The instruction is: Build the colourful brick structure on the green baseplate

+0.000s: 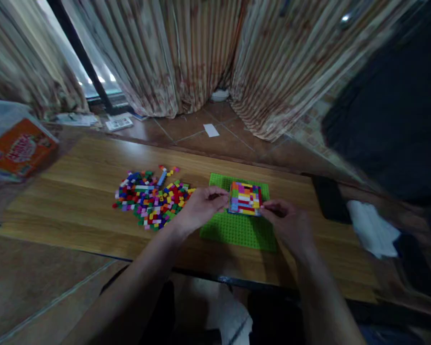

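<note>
A multicoloured toy brick build (244, 197), rectangular with rows of bricks on top, sits over the green baseplate (237, 232). My left hand (203, 206) has its fingers closed at the build's left edge. At the lower right corner, the thumb and fingertips of my right hand (289, 220) pinch the build's side. Whether a small loose brick is also between those fingertips is too small to tell. Left of my left hand lies a heap of loose toy bricks (154, 199) in many colours.
The wooden table (93, 163) carries a black flat object (330, 199) at its right end, beside a white cloth (373, 227). A plastic container with an orange label (19, 146) stands at the far left. Striped curtains (201, 52) hang behind the table.
</note>
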Available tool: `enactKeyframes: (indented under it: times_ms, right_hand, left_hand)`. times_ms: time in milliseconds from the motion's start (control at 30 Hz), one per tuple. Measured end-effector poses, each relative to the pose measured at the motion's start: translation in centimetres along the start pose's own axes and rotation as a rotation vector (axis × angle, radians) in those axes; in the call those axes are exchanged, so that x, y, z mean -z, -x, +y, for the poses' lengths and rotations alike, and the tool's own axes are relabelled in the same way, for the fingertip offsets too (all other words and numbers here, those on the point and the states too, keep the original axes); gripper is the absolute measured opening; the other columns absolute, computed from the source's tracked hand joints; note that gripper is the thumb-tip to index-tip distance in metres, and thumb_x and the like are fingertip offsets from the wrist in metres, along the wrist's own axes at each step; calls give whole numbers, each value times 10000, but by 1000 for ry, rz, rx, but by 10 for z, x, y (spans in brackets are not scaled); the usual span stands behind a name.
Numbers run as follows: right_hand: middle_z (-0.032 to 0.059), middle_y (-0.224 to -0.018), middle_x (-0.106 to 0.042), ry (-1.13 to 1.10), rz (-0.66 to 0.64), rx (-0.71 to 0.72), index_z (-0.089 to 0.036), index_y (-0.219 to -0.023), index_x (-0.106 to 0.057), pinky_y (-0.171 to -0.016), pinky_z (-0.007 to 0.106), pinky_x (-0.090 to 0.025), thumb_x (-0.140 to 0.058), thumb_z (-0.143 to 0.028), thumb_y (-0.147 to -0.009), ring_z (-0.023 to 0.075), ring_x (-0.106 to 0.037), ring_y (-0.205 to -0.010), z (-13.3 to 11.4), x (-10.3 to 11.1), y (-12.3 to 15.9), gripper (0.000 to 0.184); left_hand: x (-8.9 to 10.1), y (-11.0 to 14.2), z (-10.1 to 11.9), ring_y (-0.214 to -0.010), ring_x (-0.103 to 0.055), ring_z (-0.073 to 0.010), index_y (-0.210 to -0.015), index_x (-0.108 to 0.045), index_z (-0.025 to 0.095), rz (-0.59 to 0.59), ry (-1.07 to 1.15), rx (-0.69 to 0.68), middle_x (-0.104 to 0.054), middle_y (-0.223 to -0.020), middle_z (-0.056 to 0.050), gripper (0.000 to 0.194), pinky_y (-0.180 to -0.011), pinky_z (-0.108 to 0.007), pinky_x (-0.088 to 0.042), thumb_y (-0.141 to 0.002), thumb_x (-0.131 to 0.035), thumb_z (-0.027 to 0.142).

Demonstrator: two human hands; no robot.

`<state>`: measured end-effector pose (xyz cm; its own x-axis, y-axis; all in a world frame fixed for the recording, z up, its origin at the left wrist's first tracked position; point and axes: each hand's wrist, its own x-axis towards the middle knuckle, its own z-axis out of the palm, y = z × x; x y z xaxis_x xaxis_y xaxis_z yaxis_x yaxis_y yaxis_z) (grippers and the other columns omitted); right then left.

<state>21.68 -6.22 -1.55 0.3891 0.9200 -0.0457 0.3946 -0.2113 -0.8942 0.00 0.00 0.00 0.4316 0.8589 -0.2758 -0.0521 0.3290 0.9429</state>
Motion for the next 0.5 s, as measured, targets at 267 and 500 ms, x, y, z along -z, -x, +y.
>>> enactKeyframes:
  times_ms: [267, 500]
  right_hand:
    - [31, -739, -728, -52, -29, -17, -206, -746, -707, -684, 336, -507, -828, -442, -583, 197, -663, -691, 3, 1, -4, 311]
    - [36, -743, -732, 22, -38, -17, -202, -752, -722, -670, 334, -488, -801, -430, -626, 197, -655, -689, 2, 4, -3, 273]
  left_hand:
    - [2, 1, 2, -643, -566, -89, -888, -667, 128, 18, -46, 22, -649, -706, 9, 113, -656, -231, -435, -787, -617, 131]
    - [3, 0, 2, -632, -559, -89, -914, -663, 124, 27, -96, 21, -645, -706, 9, 132, -643, -231, -428, -799, -598, 119]
